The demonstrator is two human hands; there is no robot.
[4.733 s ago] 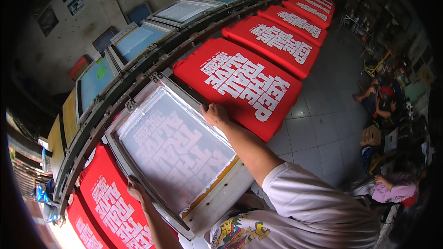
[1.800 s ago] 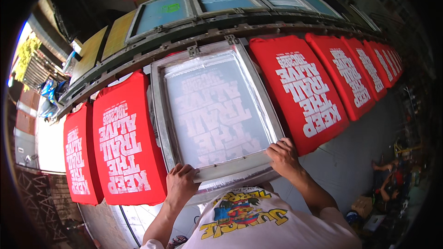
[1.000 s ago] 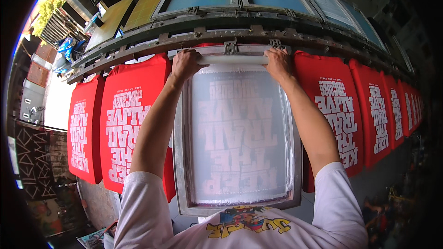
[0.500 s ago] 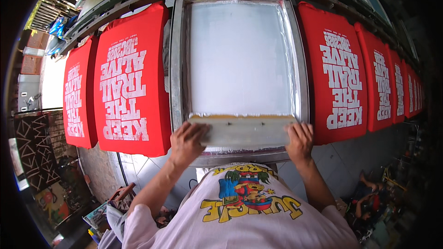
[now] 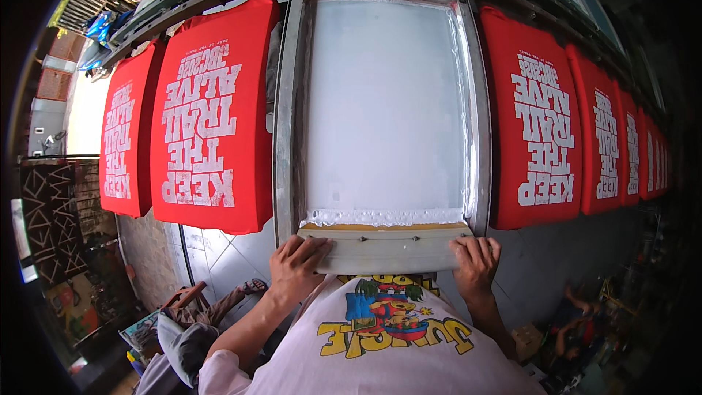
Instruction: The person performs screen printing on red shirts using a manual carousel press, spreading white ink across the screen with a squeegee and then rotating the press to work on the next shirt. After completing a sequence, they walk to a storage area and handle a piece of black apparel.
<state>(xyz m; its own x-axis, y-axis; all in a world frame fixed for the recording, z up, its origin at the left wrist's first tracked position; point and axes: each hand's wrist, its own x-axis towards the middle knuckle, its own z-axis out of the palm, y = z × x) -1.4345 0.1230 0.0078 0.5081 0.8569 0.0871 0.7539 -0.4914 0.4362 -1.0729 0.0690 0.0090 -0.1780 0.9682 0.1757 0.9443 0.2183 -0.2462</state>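
Head view: one long grey squeegee [image 5: 387, 256] with amber blade lies crosswise, hiding the near edge of one grey metal screen frame [image 5: 480, 124]. The left hand [image 5: 298, 271] and right hand [image 5: 475, 267] are clamped on its ends. Two red white-printed fabric pieces [image 5: 201, 113] lie left; the right-side row [image 5: 541, 113] darkens beyond counting.

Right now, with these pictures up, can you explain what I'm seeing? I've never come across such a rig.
There's no machine arm: a person works bare-handed, seen by a camera worn on the head, looking down. The left hand and right hand grip the two ends of a wide squeegee at the near end of a framed screen. White ink lies in a strip just beyond the squeegee. Printed red cloths lie on both sides of the screen.
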